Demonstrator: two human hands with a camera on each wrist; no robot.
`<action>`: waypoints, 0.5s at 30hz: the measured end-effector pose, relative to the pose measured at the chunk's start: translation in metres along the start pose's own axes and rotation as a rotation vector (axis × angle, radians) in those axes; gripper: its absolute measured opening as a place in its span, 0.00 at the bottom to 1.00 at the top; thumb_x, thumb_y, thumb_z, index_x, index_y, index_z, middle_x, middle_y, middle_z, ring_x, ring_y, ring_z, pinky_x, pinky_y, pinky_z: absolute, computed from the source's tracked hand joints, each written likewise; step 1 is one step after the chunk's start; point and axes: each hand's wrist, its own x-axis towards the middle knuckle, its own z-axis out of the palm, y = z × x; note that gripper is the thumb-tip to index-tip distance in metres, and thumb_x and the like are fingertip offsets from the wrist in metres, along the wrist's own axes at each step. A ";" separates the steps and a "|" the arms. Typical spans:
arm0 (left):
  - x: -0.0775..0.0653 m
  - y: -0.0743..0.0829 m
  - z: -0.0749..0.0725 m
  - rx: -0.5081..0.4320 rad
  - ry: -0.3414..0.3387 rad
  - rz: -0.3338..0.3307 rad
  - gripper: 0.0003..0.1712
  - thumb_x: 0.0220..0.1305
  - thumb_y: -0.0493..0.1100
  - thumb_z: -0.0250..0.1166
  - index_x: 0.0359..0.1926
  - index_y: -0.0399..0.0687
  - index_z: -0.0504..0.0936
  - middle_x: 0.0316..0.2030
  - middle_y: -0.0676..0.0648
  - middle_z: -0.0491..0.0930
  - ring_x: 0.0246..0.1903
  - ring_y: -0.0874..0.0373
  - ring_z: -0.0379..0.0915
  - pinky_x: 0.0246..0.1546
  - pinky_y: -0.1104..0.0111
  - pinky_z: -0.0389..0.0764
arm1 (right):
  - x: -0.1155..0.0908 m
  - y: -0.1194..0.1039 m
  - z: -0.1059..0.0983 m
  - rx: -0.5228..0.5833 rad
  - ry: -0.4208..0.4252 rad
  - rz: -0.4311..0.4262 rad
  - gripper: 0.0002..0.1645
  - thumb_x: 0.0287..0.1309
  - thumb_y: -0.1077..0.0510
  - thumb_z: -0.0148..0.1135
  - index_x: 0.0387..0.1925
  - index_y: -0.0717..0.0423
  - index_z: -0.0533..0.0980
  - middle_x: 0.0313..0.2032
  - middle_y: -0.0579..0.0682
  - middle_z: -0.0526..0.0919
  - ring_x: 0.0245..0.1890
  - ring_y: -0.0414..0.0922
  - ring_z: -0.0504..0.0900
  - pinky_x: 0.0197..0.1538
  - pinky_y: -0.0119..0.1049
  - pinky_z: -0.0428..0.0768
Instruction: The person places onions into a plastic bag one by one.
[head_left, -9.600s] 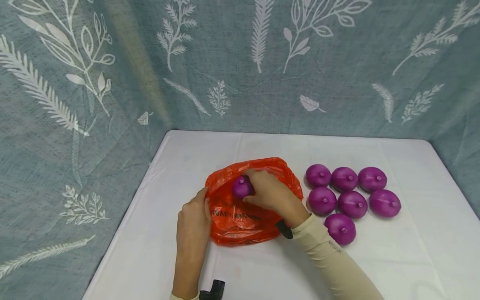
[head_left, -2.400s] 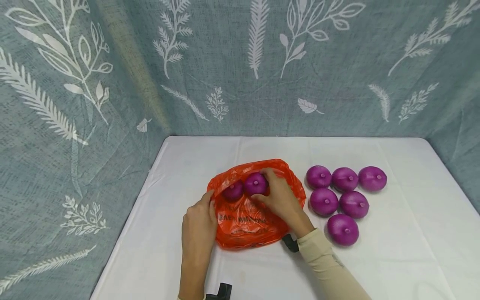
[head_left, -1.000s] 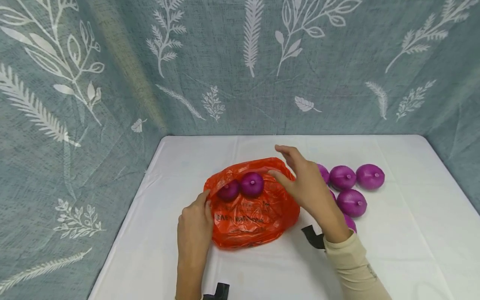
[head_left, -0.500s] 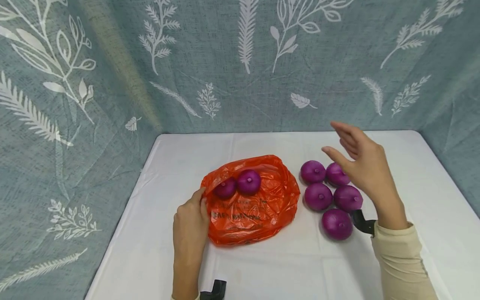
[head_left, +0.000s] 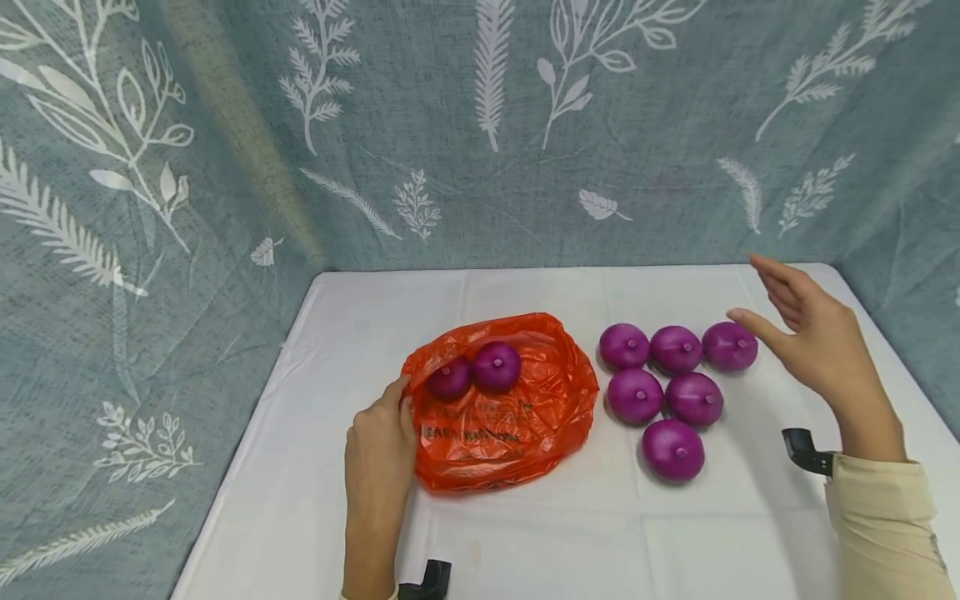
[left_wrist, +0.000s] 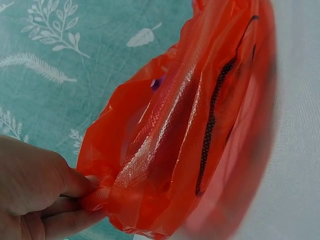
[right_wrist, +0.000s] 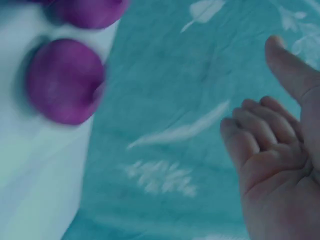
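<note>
An orange-red plastic bag (head_left: 540, 425) lies on the white table with its mouth spread. My left hand (head_left: 381, 450) pinches the left edge of that mouth between thumb and fingers, plainly so in the left wrist view. Two purple, onion-like round things with small pale nubs sit inside: one (head_left: 497, 367) in plain sight, the other (head_left: 449, 380) partly covered by the bag's edge. To the right my right hand (head_left: 821, 342) hovers above the table, thumb apart from loosely bent fingers, holding nothing. Nearest to it is a purple round thing (head_left: 730, 347) in the back row.
Several more purple round things stand right of the bag: a back row of three, two in the middle row (head_left: 634, 397), and one (head_left: 672, 450) in front. Blue-green leaf-patterned cloth (head_left: 525, 208) hangs behind the table (head_left: 570, 542) and along its sides.
A second purple round thing has come into the bag, and the middle row has lost its rightmost one. My right hand has let go and swung right, past the group. My left hand still pinches the bag.
</note>
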 end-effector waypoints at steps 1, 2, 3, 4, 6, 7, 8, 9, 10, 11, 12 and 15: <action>0.000 0.000 0.000 0.001 0.000 -0.002 0.19 0.74 0.31 0.64 0.63 0.32 0.82 0.52 0.31 0.86 0.47 0.33 0.87 0.47 0.45 0.88 | -0.001 0.006 -0.001 -0.009 -0.015 0.004 0.51 0.67 0.44 0.73 0.84 0.36 0.57 0.79 0.54 0.64 0.74 0.64 0.68 0.65 0.12 0.64; 0.000 0.000 -0.001 0.001 -0.001 -0.003 0.19 0.74 0.32 0.64 0.63 0.32 0.82 0.52 0.31 0.86 0.48 0.33 0.87 0.47 0.45 0.88 | -0.001 0.013 -0.002 -0.011 -0.033 0.009 0.52 0.67 0.44 0.73 0.84 0.36 0.56 0.80 0.54 0.63 0.74 0.65 0.68 0.64 0.11 0.63; 0.000 0.000 -0.001 0.001 -0.003 -0.005 0.19 0.74 0.32 0.64 0.63 0.32 0.82 0.52 0.31 0.86 0.48 0.33 0.87 0.47 0.45 0.88 | -0.002 0.020 -0.003 -0.015 -0.050 0.011 0.54 0.66 0.44 0.74 0.84 0.37 0.55 0.80 0.55 0.61 0.74 0.66 0.67 0.64 0.10 0.61; 0.000 0.000 -0.001 0.000 -0.004 -0.006 0.19 0.74 0.31 0.64 0.63 0.32 0.82 0.52 0.31 0.86 0.48 0.33 0.87 0.48 0.45 0.88 | -0.003 0.026 -0.003 -0.019 -0.068 0.014 0.55 0.66 0.45 0.74 0.85 0.37 0.54 0.81 0.56 0.60 0.74 0.68 0.66 0.63 0.09 0.60; 0.000 0.001 -0.002 0.001 -0.009 -0.010 0.19 0.74 0.32 0.64 0.63 0.33 0.82 0.52 0.31 0.87 0.48 0.34 0.87 0.48 0.45 0.88 | -0.006 0.038 -0.003 -0.020 -0.100 0.020 0.56 0.66 0.45 0.74 0.85 0.38 0.52 0.81 0.58 0.59 0.74 0.69 0.65 0.61 0.07 0.58; 0.000 0.001 -0.002 0.003 -0.011 -0.012 0.19 0.74 0.32 0.64 0.63 0.33 0.82 0.52 0.31 0.87 0.48 0.34 0.87 0.48 0.45 0.88 | -0.007 0.044 -0.003 -0.016 -0.115 0.022 0.56 0.66 0.45 0.74 0.85 0.38 0.52 0.81 0.58 0.58 0.74 0.70 0.65 0.55 0.03 0.55; 0.000 0.001 -0.003 0.003 -0.012 -0.014 0.19 0.74 0.32 0.64 0.63 0.33 0.82 0.52 0.31 0.87 0.48 0.34 0.87 0.48 0.45 0.88 | -0.008 0.050 -0.002 -0.009 -0.130 0.021 0.56 0.66 0.45 0.74 0.85 0.38 0.51 0.81 0.59 0.58 0.74 0.70 0.65 0.54 0.03 0.55; 0.000 0.001 -0.003 0.003 -0.012 -0.016 0.19 0.74 0.31 0.64 0.63 0.33 0.82 0.52 0.31 0.87 0.48 0.34 0.87 0.48 0.45 0.88 | -0.009 0.055 -0.001 -0.003 -0.142 0.019 0.56 0.66 0.46 0.74 0.85 0.39 0.51 0.81 0.60 0.58 0.73 0.71 0.65 0.54 0.03 0.55; 0.000 0.001 -0.003 0.003 -0.013 -0.016 0.19 0.74 0.32 0.64 0.63 0.33 0.82 0.52 0.31 0.87 0.48 0.34 0.87 0.48 0.45 0.88 | -0.009 0.060 0.001 0.005 -0.154 0.019 0.56 0.66 0.46 0.74 0.85 0.39 0.52 0.81 0.60 0.58 0.73 0.71 0.64 0.54 0.03 0.56; 0.000 0.001 -0.003 0.004 -0.013 -0.017 0.19 0.74 0.32 0.64 0.63 0.33 0.82 0.52 0.31 0.87 0.48 0.34 0.87 0.48 0.45 0.88 | -0.010 0.064 0.002 0.011 -0.164 0.019 0.56 0.66 0.47 0.74 0.85 0.40 0.52 0.81 0.61 0.58 0.73 0.72 0.64 0.55 0.03 0.56; 0.000 0.001 -0.004 0.004 -0.012 -0.017 0.19 0.74 0.32 0.64 0.63 0.33 0.82 0.52 0.31 0.87 0.48 0.33 0.87 0.48 0.45 0.88 | -0.010 0.069 0.004 0.016 -0.173 0.014 0.57 0.66 0.48 0.75 0.85 0.42 0.52 0.81 0.62 0.59 0.73 0.72 0.64 0.62 0.08 0.61; 0.000 0.002 -0.004 0.007 -0.011 -0.016 0.19 0.74 0.32 0.64 0.63 0.33 0.82 0.53 0.31 0.86 0.49 0.33 0.87 0.49 0.45 0.87 | -0.010 0.080 0.011 0.012 -0.204 0.015 0.59 0.64 0.49 0.77 0.85 0.46 0.51 0.80 0.65 0.58 0.73 0.74 0.63 0.75 0.42 0.70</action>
